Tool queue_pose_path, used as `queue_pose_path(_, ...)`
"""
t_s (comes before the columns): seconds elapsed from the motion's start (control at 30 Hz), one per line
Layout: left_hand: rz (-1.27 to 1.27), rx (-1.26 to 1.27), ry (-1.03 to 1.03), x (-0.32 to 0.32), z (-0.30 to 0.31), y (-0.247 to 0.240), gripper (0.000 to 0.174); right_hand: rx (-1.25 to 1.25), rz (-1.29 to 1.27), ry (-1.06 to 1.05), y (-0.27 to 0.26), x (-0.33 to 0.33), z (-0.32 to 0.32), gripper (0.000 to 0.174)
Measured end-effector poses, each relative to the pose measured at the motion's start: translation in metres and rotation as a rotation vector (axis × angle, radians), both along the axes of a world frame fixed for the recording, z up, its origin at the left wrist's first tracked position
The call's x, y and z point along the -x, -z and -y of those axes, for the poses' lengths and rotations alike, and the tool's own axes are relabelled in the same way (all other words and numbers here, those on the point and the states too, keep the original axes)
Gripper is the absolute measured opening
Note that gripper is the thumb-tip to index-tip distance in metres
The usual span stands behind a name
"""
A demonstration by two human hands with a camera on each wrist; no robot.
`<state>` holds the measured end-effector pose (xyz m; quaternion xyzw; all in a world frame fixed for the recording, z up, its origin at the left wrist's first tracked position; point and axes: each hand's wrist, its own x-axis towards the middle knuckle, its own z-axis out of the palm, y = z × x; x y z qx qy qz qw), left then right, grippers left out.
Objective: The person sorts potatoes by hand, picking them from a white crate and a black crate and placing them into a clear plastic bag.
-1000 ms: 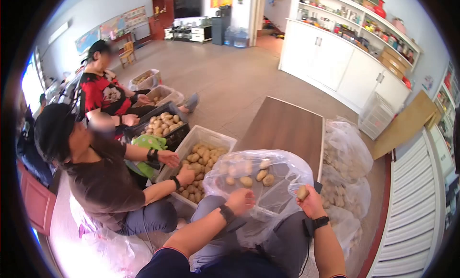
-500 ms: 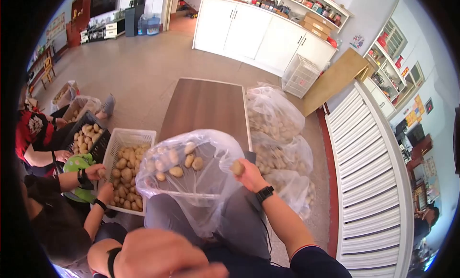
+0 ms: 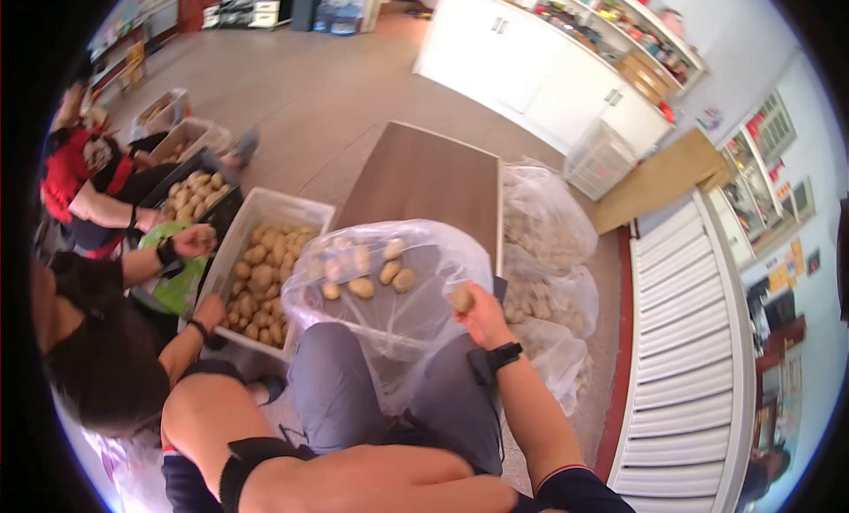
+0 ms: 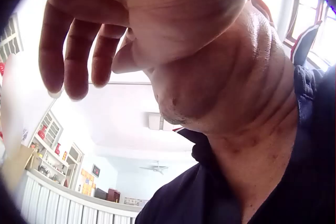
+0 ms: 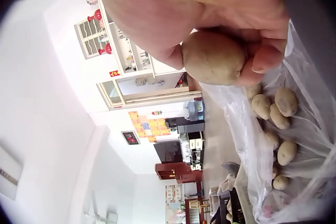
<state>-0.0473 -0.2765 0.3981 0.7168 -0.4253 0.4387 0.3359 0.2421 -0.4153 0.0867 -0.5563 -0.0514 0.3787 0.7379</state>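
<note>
My right hand [image 3: 470,308] pinches a small brown potato [image 3: 460,299] at the right rim of a clear plastic bag [image 3: 416,327] that rests on my lap. Several potatoes [image 3: 361,287] lie inside the bag. In the right wrist view the potato [image 5: 212,57] sits between thumb and fingertips [image 5: 262,58], with the bag [image 5: 252,145] below it. My left forearm [image 3: 354,478] is raised close to the head camera, and its hand is out of that view. The left wrist view shows the left hand [image 4: 79,71] by my neck, fingers hanging relaxed and holding nothing.
A white crate [image 3: 311,214] of potatoes stands left of the bag, a black crate [image 3: 168,187] beyond it. Two people [image 3: 97,354] sit at the left, hands at the crates. A brown table [image 3: 424,181] lies ahead, filled potato bags [image 3: 544,221] and a white slatted panel [image 3: 690,354] to the right.
My left hand let go of the bag's rim and rose up to my neck. The right hand stayed at the bag's right rim with the potato. The head view swung right, then back.
</note>
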Motion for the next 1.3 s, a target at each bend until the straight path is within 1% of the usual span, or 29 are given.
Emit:
queue_pose_path(0.03,0.060,-0.003,0.036,0.000,-0.003,0.004,0.043,-0.004,0.019,0.038,-0.001,0.004,-0.004,0.031)
queue_pose_path(0.07,0.076,0.091,0.035,0.001,-0.001,0.001,0.039,-0.011,0.018,0.002,-0.001,0.004,-0.007,0.029)
queue_pose_path(0.1,0.269,0.182,0.000,-0.007,0.003,0.004,0.036,-0.015,0.010,-0.041,-0.004,0.004,-0.005,0.028)
queue_pose_path(0.13,0.281,0.190,-0.031,-0.004,0.004,0.005,0.035,-0.008,0.012,-0.031,-0.006,0.003,0.000,0.028)
queue_pose_path(0.17,0.284,0.197,-0.105,0.005,0.003,0.008,0.033,0.013,0.028,-0.039,-0.007,0.003,-0.007,0.027)
queue_pose_path(0.23,0.089,0.137,-0.034,0.021,-0.008,0.005,0.032,0.046,0.016,-0.102,-0.004,0.006,-0.022,0.027)
queue_pose_path(0.27,0.225,0.092,-0.059,0.012,-0.013,0.005,0.034,0.060,0.012,-0.055,-0.006,0.008,-0.028,0.027)
queue_pose_path(0.3,0.212,0.085,-0.096,0.021,-0.014,0.003,0.034,0.067,0.005,-0.005,-0.004,0.014,-0.039,0.027)
queue_pose_path(0.37,-0.053,0.116,-0.012,0.035,-0.012,-0.004,0.039,0.105,0.010,-0.077,0.003,0.017,-0.052,0.027)
queue_pose_path(0.4,0.011,0.104,-0.019,0.036,-0.018,-0.008,0.035,0.141,0.029,-0.097,0.003,0.011,-0.048,0.027)
queue_pose_path(0.43,0.032,0.100,0.013,0.038,-0.023,-0.004,0.035,0.137,0.050,-0.065,0.008,0.009,-0.048,0.027)
queue_pose_path(0.5,0.169,0.164,-0.073,0.043,-0.029,0.006,0.027,0.160,0.141,-0.039,0.013,0.012,-0.060,0.028)
queue_pose_path(0.53,0.192,0.214,-0.063,0.050,-0.030,0.007,0.027,0.155,0.164,-0.012,0.003,0.011,-0.062,0.028)
queue_pose_path(0.6,0.219,0.296,-0.080,0.059,-0.029,0.007,0.027,0.206,0.162,-0.107,-0.008,0.026,-0.071,0.032)
queue_pose_path(0.63,0.227,0.326,-0.120,0.063,-0.026,0.007,0.027,0.218,0.150,-0.145,-0.002,0.026,-0.078,0.032)
queue_pose_path(0.7,0.100,0.391,-0.117,0.081,-0.023,0.010,0.024,0.155,0.253,-0.154,0.015,0.015,-0.080,0.033)
queue_pose_path(0.77,0.044,0.337,-0.160,0.090,-0.028,0.008,0.023,0.223,0.184,-0.066,0.012,0.020,-0.091,0.032)
queue_pose_path(0.83,0.149,0.535,-0.225,0.092,-0.020,0.019,0.022,0.248,0.174,-0.109,0.006,0.023,-0.099,0.032)
queue_pose_path(0.87,0.155,0.064,-0.166,0.106,-0.064,0.012,0.021,0.272,0.184,-0.087,0.003,0.025,-0.100,0.032)
queue_pose_path(0.9,0.167,0.062,-0.146,0.110,-0.067,0.016,0.021,0.271,0.194,-0.066,0.007,0.024,-0.100,0.032)
queue_pose_path(0.97,0.418,0.283,-0.130,0.111,-0.065,0.023,0.020,0.273,0.273,-0.111,0.004,0.022,-0.103,0.031)
queue_pose_path(1.03,0.388,0.307,-0.074,0.127,-0.074,0.029,0.022,0.258,0.255,-0.098,-0.009,0.025,-0.105,0.033)
queue_pose_path(1.1,0.248,0.406,0.016,0.138,-0.084,0.031,0.024,0.250,0.212,-0.133,-0.020,0.037,-0.112,0.036)
queue_pose_path(1.13,0.200,0.519,-0.090,0.139,-0.075,0.026,0.023,0.227,0.228,-0.199,-0.029,0.039,-0.111,0.035)
queue_pose_path(1.17,0.184,0.493,-0.025,0.133,-0.079,0.044,0.016,0.197,0.241,-0.271,-0.035,0.043,-0.111,0.035)
queue_pose_path(1.2,0.164,0.468,0.037,0.125,-0.086,0.066,0.014,0.187,0.227,-0.300,-0.035,0.050,-0.113,0.035)
queue_pose_path(1.23,-0.119,0.355,-0.021,0.132,-0.101,0.070,0.016,0.165,0.161,-0.252,-0.034,0.056,-0.112,0.032)
queue_pose_path(1.27,-0.270,0.391,-0.101,0.126,-0.100,0.075,0.021,0.142,0.099,-0.205,-0.031,0.059,-0.112,0.030)
queue_pose_path(1.3,-0.268,0.538,-0.115,0.107,-0.096,0.088,0.025,0.157,0.046,-0.211,-0.019,0.058,-0.110,0.029)
